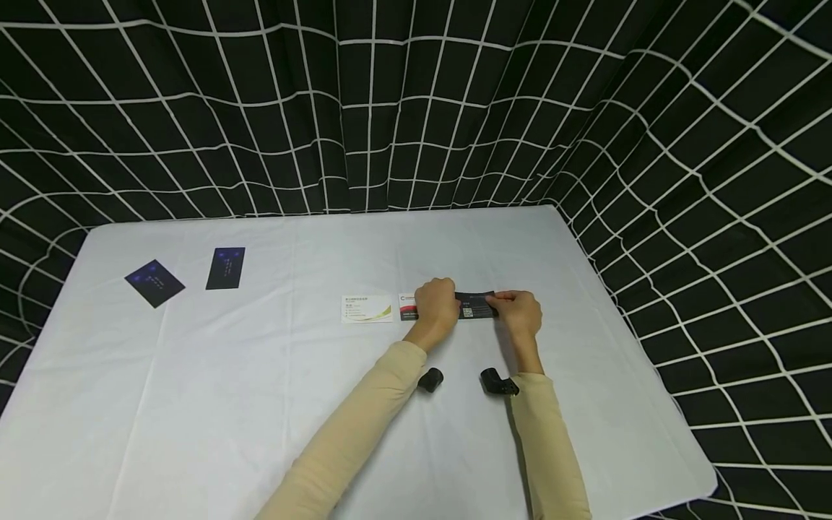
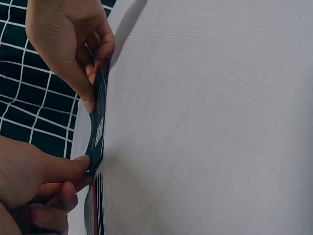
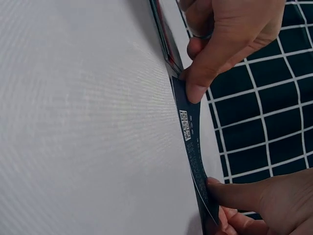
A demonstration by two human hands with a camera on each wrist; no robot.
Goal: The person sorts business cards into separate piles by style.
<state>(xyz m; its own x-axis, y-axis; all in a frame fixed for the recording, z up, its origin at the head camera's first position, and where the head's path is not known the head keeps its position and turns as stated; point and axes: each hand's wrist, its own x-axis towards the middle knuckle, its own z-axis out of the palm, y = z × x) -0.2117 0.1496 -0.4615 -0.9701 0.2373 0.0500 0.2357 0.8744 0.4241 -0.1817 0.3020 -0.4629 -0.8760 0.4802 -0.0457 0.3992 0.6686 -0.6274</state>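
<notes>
Business card (image 1: 479,306), black and bowed, is pinched between thumb and fingers at opposite ends by the left hand (image 1: 438,303) and right hand (image 1: 521,313), just beside a red-striped card (image 1: 407,308). It could be creased if its ends are squeezed too far inward.

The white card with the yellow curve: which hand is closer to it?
Left. The left hand is right of the white card, pinching the left end of the black card; the right hand is farther right, pinching its other end.
</notes>
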